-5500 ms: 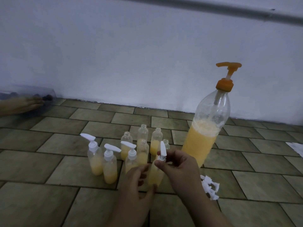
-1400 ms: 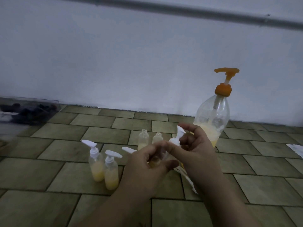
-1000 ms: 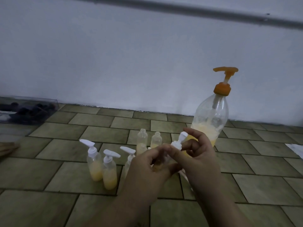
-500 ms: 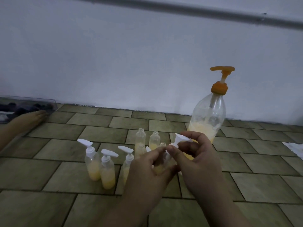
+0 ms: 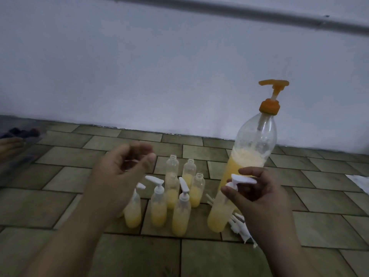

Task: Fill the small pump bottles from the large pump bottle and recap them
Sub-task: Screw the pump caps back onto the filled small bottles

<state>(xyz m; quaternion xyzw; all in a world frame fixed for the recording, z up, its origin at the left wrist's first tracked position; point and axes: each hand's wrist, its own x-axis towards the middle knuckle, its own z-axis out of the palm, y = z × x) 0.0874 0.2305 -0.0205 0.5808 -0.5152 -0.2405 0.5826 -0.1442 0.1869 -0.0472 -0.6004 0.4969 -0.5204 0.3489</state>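
Since half a second ago the hands have parted: the left hand point(image 5: 121, 172) has lifted away, blurred, fingers loosely curled around nothing visible. The right hand point(image 5: 257, 198) pinches a white pump cap point(image 5: 240, 181) at its collar, in front of the large pump bottle point(image 5: 247, 172); nozzle pointing right, stem axis roughly vertical, dip tube hidden. Judged light, rigid and possibly slick, the cap is best held at the collar, not the nozzle. Capped small bottles point(image 5: 158, 204) stand upright left of it, uncapped small bottles point(image 5: 196, 189) behind, spare caps point(image 5: 240, 228) on the tiled floor point(image 5: 319, 206)
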